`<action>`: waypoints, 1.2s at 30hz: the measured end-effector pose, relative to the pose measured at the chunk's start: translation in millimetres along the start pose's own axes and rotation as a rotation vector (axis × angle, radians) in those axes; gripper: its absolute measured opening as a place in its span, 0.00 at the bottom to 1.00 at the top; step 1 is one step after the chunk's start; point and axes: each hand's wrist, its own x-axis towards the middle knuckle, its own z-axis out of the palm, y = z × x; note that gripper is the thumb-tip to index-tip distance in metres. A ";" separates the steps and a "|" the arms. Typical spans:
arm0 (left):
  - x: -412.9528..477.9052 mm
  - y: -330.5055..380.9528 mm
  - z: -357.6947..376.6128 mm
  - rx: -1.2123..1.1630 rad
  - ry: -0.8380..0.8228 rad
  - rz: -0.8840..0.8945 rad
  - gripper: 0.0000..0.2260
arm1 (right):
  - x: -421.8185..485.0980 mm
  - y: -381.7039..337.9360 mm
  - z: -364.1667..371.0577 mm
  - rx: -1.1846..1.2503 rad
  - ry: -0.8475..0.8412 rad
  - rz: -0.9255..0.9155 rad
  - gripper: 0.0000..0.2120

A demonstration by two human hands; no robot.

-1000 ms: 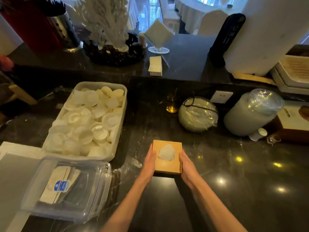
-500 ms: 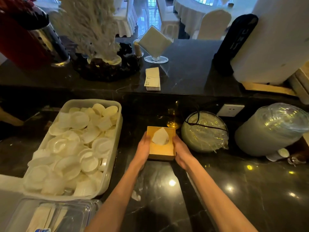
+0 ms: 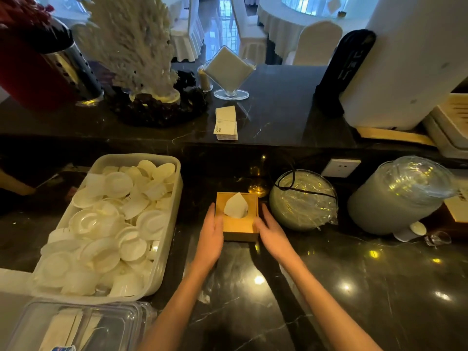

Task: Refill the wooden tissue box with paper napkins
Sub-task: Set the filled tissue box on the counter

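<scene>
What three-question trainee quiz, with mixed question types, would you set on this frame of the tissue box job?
1. True or false: a white napkin pokes up through the opening of the square wooden tissue box.
2. What lies immediately right of the box? A) round plastic-wrapped bundle tied with black cord B) red bucket C) kettle
3. Where are the left hand and right hand relative to the box?

Key: 1 true. 2 A. 3 One at each side of it, open and flat, on the black marble counter.
</scene>
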 end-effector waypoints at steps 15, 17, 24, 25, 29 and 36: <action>-36.4 -44.5 8.5 0.756 -0.033 0.259 0.30 | -27.0 45.8 18.9 -0.842 -0.018 -0.299 0.40; -27.5 -43.6 5.4 0.782 -0.027 0.259 0.31 | -19.4 42.2 19.1 -0.820 -0.014 -0.308 0.40; -21.8 -38.3 2.9 0.841 0.027 0.277 0.33 | -16.2 31.9 20.1 -0.849 0.009 -0.315 0.36; -23.8 -36.5 3.4 0.842 0.056 0.295 0.32 | -18.4 30.7 19.8 -0.871 0.035 -0.338 0.35; -29.7 -36.2 3.6 0.917 0.050 0.298 0.31 | -28.4 30.1 21.5 -0.948 0.033 -0.377 0.34; -31.0 -42.7 7.6 0.946 -0.014 0.178 0.39 | -30.4 39.4 29.6 -0.931 0.013 -0.316 0.38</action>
